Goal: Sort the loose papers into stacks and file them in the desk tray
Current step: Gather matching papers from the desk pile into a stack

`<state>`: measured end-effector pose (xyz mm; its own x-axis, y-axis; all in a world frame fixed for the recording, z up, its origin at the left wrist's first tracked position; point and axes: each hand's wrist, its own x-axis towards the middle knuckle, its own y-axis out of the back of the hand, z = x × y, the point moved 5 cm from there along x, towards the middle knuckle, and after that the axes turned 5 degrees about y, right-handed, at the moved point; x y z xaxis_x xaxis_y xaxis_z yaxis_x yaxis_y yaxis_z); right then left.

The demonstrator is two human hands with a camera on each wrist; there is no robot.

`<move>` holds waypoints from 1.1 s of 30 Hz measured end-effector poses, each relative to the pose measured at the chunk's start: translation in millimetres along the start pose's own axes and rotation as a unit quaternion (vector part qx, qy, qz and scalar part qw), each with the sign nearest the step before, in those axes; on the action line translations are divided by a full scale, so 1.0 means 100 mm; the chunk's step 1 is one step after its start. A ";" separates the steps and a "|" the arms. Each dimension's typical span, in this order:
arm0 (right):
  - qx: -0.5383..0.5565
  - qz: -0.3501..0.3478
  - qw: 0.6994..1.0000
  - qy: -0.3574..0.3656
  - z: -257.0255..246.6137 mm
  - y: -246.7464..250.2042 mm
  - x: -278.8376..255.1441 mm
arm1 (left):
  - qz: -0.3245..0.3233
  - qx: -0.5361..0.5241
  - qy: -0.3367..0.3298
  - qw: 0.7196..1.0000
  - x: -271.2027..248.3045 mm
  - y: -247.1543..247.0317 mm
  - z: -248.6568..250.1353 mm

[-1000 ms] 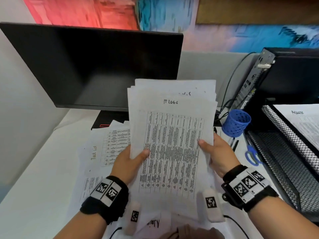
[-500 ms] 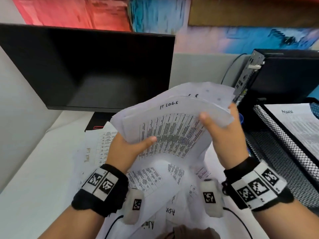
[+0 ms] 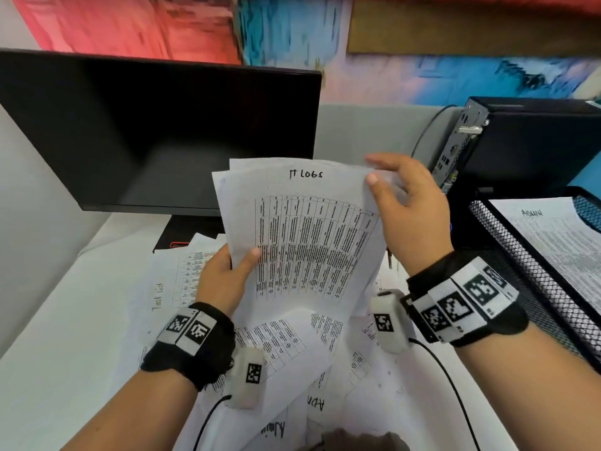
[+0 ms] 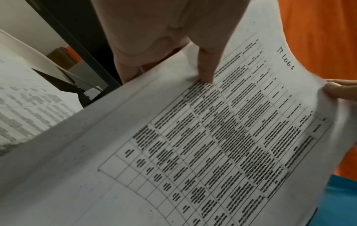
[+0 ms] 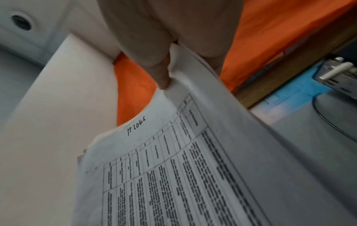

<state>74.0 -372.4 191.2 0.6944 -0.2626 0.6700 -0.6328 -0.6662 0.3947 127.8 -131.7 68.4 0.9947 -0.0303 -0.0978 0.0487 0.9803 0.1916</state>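
A thin stack of printed sheets headed "IT LOGS" (image 3: pixel 302 242) is held upright above the desk. My left hand (image 3: pixel 227 275) grips its lower left edge, thumb on the front (image 4: pixel 205 67). My right hand (image 3: pixel 403 203) pinches the top right corner between thumb and fingers (image 5: pixel 164 76). More loose papers (image 3: pixel 292 349) marked "Task List" and "Admin" lie spread on the white desk beneath. The black mesh desk tray (image 3: pixel 533 278) stands at the right, with an "Admin" sheet (image 3: pixel 559 232) lying in its top tier.
A dark monitor (image 3: pixel 156 131) stands behind the papers. A black computer case (image 3: pixel 520 141) sits at the back right, behind the tray. Cables from the wrist cameras trail over the papers near the front edge.
The "IT LOGS" stack, bent over half a second ago, now stands straighter. My right hand moved from the stack's right edge up to its top right corner.
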 end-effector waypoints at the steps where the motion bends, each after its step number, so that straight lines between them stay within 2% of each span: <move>1: 0.038 0.010 0.999 -0.023 0.05 0.00 -0.02 | 0.012 0.003 0.001 1.000 0.00 0.01 -0.01; 3: 0.145 0.022 0.985 -0.091 0.21 -0.03 -0.09 | 0.026 -0.016 0.001 1.000 0.00 0.03 -0.03; 5: 0.215 0.001 0.962 -0.168 0.42 -0.12 -0.25 | 0.030 -0.047 -0.001 0.998 -0.03 0.03 -0.01; 8: 0.164 -0.080 0.957 -0.226 0.63 -0.30 -0.55 | 0.011 -0.085 -0.012 0.996 -0.11 -0.02 0.07; 10: 0.142 -0.095 0.955 -0.240 0.67 -0.37 -0.66 | 0.005 -0.095 -0.021 0.995 -0.14 -0.08 0.11; 16: 0.163 0.000 0.969 -0.187 0.51 -0.29 -0.70 | 0.003 -0.068 -0.068 0.995 -0.29 -0.24 0.23; 21: 0.188 -0.055 0.954 -0.228 0.66 -0.37 -0.94 | 0.010 -0.057 -0.046 0.997 -0.36 -0.29 0.06; 28: 0.168 -0.003 0.976 -0.139 0.42 -0.11 -0.46 | 0.030 -0.053 -0.022 0.998 -0.27 -0.32 0.09; 33: 0.165 -0.021 0.970 -0.174 0.60 -0.19 -0.56 | 0.021 -0.011 0.025 0.999 -0.22 -0.42 -0.06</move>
<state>67.1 -387.1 108.3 0.8272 -0.4126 0.3814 -0.4972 -0.8537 0.1549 103.0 -170.9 56.4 0.9901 0.0199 -0.1393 0.0048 0.9846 0.1749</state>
